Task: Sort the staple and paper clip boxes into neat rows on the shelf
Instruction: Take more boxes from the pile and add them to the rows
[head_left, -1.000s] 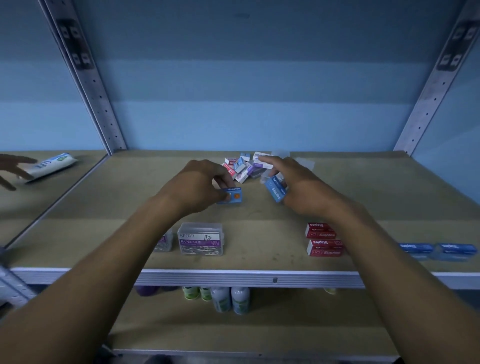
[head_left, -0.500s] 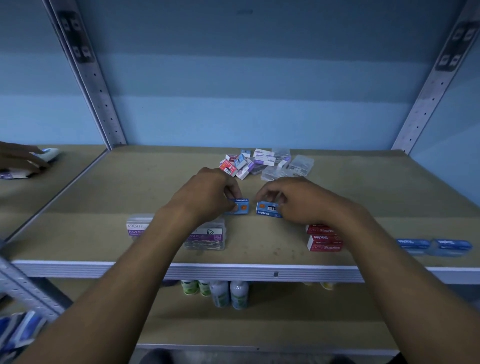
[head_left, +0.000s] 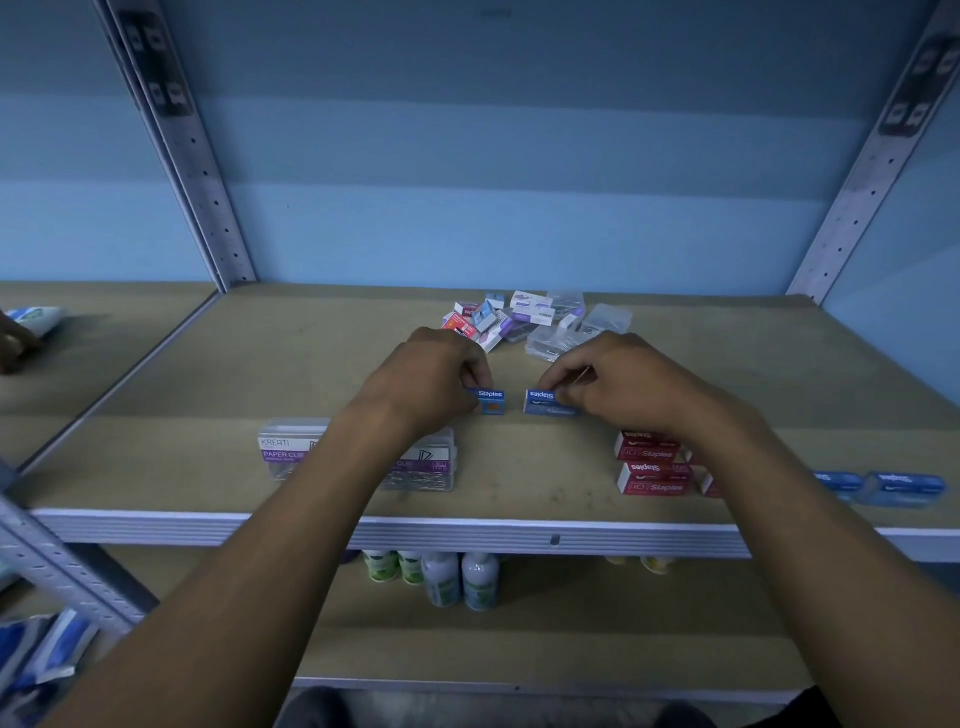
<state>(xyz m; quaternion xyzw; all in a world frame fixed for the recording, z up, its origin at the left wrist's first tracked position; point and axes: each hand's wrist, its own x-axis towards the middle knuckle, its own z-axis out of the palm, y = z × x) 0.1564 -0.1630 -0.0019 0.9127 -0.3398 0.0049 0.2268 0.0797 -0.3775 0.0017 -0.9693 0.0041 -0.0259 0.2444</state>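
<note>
My left hand (head_left: 434, 382) pinches a small blue staples box (head_left: 491, 401) with an orange mark, resting on the wooden shelf (head_left: 311, 374). A short gap to the right, my right hand (head_left: 618, 382) grips a second blue staples box (head_left: 545, 402), also down on the shelf. Behind both hands lies a jumbled pile of small boxes (head_left: 498, 319) and clear packets (head_left: 587, 327). Two clear paper clip boxes (head_left: 291, 449) stand near the front left, partly hidden by my left forearm. Red staples boxes (head_left: 652, 465) sit front right, with blue staples boxes (head_left: 904, 486) further right.
Perforated metal uprights (head_left: 202, 171) frame the shelf against a blue wall. Small bottles (head_left: 457, 577) stand on the lower shelf. Another person's hand (head_left: 13, 340) rests by a white packet (head_left: 39, 317) on the neighbouring shelf to the left. Packets (head_left: 36, 654) lie at bottom left.
Both hands drew the two blue staples boxes from the pile toward the front and set them flat on the shelf, now a little further apart. The right-hand box turned label-up.
</note>
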